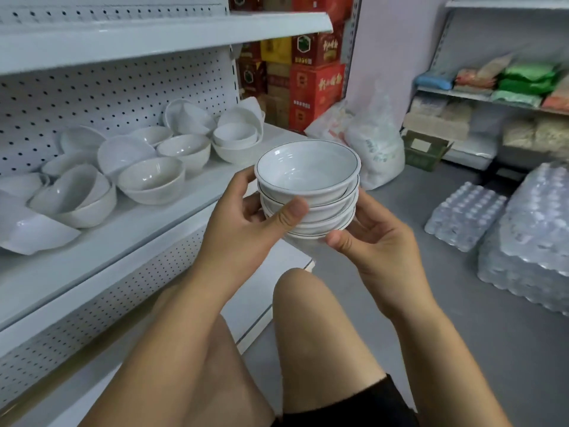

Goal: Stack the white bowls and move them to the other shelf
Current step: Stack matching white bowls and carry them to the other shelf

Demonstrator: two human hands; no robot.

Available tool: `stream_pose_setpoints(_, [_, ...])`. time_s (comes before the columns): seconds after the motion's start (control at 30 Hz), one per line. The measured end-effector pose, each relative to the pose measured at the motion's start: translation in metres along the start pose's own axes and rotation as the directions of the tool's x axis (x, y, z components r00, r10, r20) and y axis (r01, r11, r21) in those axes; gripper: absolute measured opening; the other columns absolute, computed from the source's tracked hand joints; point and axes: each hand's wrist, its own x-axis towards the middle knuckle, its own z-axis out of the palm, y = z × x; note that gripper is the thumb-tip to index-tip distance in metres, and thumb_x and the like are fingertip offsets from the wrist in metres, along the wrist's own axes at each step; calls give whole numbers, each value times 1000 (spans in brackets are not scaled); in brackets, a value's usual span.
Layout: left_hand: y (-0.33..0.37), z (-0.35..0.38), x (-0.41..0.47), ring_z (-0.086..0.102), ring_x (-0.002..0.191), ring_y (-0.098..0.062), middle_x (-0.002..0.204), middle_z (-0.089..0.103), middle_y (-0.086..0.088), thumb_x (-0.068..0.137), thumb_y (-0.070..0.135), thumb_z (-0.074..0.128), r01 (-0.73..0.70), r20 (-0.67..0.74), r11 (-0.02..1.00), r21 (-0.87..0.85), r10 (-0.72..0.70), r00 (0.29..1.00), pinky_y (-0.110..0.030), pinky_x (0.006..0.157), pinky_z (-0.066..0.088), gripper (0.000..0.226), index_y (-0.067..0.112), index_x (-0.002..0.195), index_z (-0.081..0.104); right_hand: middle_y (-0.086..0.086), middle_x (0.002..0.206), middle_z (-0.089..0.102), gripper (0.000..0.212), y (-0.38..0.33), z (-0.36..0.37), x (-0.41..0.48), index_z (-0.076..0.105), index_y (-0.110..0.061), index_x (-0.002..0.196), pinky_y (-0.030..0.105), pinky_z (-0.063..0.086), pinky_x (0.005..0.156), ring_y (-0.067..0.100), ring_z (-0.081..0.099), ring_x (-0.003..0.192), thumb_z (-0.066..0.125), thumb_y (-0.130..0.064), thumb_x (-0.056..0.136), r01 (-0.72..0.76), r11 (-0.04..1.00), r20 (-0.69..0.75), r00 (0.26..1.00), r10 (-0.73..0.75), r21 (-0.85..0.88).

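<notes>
A stack of several white bowls with thin dark rim lines [308,177] is held in the air in front of me, above my knee. My left hand [246,223] grips its left side, thumb across the front of the stack. My right hand [366,235] cups the stack from the right and below, thumb under the lowest bowl. Several more plain white bowls [154,177] lie loose and tilted on the white shelf [123,241] to my left, some nested in pairs.
A white pegboard backs the left shelf, with another shelf board [154,35] above. Red cartons [317,87] stand behind. A filled plastic bag [375,149], shrink-wrapped water bottle packs [523,235] and a second shelf unit [492,97] with bagged goods stand to the right on the grey floor.
</notes>
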Motion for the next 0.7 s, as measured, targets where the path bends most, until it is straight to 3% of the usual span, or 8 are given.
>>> stream_pose_setpoints(0.2, [0, 42, 21, 74, 105, -14, 111, 78, 3, 72, 39, 81, -1, -16, 1000, 6, 1, 1000, -34, 94, 57, 70, 26, 136, 55, 4, 144, 62, 78, -12, -43, 23, 48, -10, 150, 50, 46, 112, 22, 56, 137, 79, -7, 78, -6, 999, 48, 999, 8, -40])
stream_pose_setpoints(0.37, [-11, 71, 51, 73, 104, -7, 112, 78, 6, 71, 35, 78, 27, -26, 999, 18, -27, 999, -17, 83, 54, 65, 20, 132, 61, 2, 145, 61, 79, 3, -81, 51, 49, -11, 150, 51, 42, 115, 21, 55, 138, 81, -7, 78, -46, 998, 32, 998, 47, -36])
stream_pose_setpoints(0.53, [-37, 85, 96, 71, 110, -7, 115, 76, 6, 74, 33, 86, 78, -4, 997, 27, -78, 997, -17, 88, 53, 60, 16, 127, 64, 5, 146, 60, 81, 29, -108, 89, 49, -8, 149, 51, 43, 115, 22, 53, 139, 81, -3, 76, -112, 993, 26, 993, 113, -33])
stream_pose_setpoints(0.7, [-70, 91, 158, 67, 119, -9, 124, 73, 8, 58, 55, 93, 100, 31, 994, 38, -102, 994, -20, 90, 54, 87, 23, 132, 62, 9, 143, 62, 87, 63, -128, 137, 52, -1, 145, 33, 54, 99, 24, 55, 138, 83, 2, 63, -159, 987, -72, 985, 159, 6])
